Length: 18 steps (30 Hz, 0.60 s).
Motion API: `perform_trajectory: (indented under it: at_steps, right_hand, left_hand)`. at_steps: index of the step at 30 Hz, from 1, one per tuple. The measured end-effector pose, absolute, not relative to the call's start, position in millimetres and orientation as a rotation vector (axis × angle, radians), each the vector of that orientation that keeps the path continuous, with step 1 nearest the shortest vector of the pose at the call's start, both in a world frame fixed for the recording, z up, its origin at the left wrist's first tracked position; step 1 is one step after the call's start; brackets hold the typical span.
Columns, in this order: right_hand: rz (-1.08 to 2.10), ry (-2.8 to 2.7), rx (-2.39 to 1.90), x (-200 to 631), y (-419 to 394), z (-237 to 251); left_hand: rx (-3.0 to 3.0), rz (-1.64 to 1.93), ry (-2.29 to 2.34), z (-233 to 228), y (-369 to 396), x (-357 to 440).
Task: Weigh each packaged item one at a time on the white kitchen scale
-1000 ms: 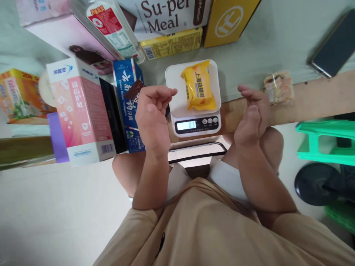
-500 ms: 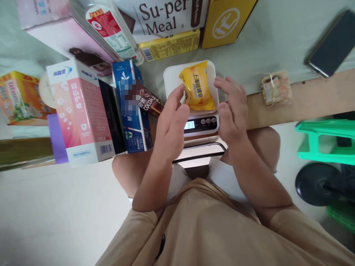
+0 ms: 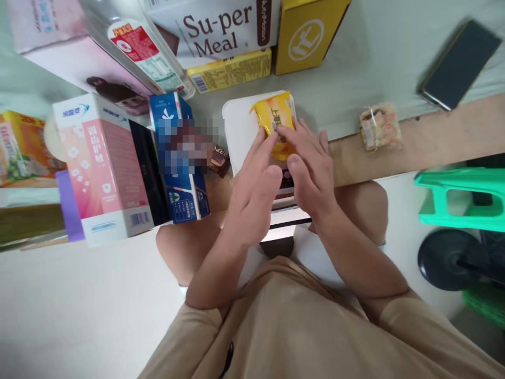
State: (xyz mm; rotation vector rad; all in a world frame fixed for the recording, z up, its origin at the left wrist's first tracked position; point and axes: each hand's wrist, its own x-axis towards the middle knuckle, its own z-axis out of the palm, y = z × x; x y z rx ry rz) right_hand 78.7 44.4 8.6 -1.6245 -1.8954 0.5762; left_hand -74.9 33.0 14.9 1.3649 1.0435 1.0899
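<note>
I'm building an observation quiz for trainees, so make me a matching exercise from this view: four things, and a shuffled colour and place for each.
Column one
1. Wrapped packet
2. Scale
3. Plastic stool
4. Phone-like device

Column two
A. Bright green, at the right edge of the picture
B. Dark-topped, lying on the pale green cloth
C. White, beneath something and partly hidden
D. Yellow, partly covered by the right hand

Right pairs: 1-D, 2-C, 3-A, 4-B

Tan short-sleeved shirt (image 3: 284, 316) with small black mark (image 3: 228, 359), pale shorts (image 3: 306, 247)
</note>
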Motion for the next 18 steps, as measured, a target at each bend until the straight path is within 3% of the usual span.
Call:
perform_trajectory:
  at_steps: [10, 18]
  right_hand:
    - [0.525, -1.584, -1.369, 100, 23, 8]
    - [0.751, -1.003, -1.31, 137, 31, -27]
  left_hand:
    - [1.626, 1.056, 0.786, 20, 24, -61]
    - [1.754, 0.931, 0.527, 30, 28, -52]
